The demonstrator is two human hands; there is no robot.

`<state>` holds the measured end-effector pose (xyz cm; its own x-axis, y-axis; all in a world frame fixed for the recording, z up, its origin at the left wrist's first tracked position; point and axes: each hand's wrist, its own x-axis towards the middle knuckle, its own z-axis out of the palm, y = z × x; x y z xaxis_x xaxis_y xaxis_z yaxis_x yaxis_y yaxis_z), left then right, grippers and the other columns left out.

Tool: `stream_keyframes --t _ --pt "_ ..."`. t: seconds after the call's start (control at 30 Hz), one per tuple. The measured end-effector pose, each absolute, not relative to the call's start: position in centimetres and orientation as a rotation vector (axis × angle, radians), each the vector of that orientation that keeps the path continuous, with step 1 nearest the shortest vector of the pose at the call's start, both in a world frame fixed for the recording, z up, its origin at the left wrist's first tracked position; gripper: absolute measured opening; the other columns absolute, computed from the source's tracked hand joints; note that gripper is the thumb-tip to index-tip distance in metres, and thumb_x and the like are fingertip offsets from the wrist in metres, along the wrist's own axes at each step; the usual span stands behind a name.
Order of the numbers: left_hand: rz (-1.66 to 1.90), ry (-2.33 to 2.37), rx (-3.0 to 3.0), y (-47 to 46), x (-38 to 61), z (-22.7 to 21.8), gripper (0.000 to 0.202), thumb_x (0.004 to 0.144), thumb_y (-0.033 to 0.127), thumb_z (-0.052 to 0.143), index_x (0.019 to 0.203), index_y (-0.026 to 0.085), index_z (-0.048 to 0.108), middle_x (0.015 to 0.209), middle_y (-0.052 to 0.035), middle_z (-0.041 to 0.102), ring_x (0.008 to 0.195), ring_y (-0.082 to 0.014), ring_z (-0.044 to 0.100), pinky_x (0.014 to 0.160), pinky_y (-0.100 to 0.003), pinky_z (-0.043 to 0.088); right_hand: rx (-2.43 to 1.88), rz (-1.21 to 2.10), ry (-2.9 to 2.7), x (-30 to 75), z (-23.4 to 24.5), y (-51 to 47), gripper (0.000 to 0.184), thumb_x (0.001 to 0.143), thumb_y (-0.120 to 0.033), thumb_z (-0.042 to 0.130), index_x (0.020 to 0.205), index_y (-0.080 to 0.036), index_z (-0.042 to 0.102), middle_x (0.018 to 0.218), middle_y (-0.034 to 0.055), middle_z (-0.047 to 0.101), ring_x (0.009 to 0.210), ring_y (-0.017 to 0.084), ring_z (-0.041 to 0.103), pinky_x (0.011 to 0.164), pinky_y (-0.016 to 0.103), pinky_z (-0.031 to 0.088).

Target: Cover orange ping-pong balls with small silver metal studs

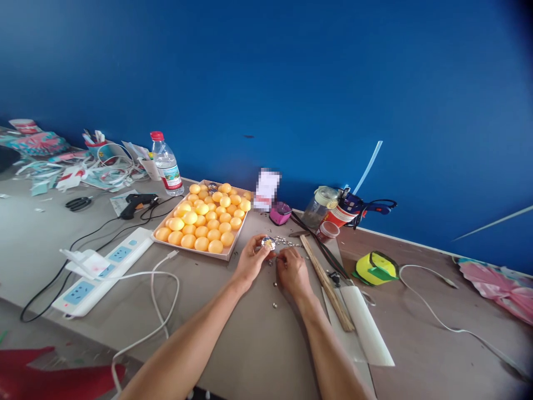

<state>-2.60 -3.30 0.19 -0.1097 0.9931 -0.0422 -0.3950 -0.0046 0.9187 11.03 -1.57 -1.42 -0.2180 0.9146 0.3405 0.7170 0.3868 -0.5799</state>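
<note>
Your left hand (252, 257) was closed on a shiny silver ball (270, 242), right of the orange balls (190, 217); your right hand (292, 270) curled just beside it, whether gripping anything, I couldn't tell

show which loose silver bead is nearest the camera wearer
The bead lowest in the picture, between the forearms; the other visible beads lie farther up the tabletop.
</note>
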Motion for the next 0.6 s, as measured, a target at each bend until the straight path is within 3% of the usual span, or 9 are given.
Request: stream_keyframes --t 0.27,0.6 --pt "1.45 0.882 0.75 -3.4 -2.6 0.5 0.042 0.069 0.033 0.07 0.104 0.017 0.053 0.095 -0.0032 0.058 0.076 -0.0124 0.06 0.076 -0.032 0.052 -1.468 0.553 -1.712 10.9 -0.8 -1.8 0.011 0.074 -0.022 0.043 0.073 -0.019 0.054 0.066 0.0028 0.06 0.062 0.017 0.054 0.061 0.028 0.039" --pt "1.426 0.961 0.904 -3.3 -2.6 0.0 0.042 0.072 0.037 0.068 0.107 0.017 0.054 0.099 -0.005 0.059 0.077 -0.012 0.059 0.076 -0.03 0.052 -1.366 0.764 -1.742 11.0 0.1 -1.9 0.016 0.076 -0.026 0.047 0.072 -0.02 0.061 0.07 0.0034 0.063 0.066 0.018 0.056 0.062 0.028 0.04"
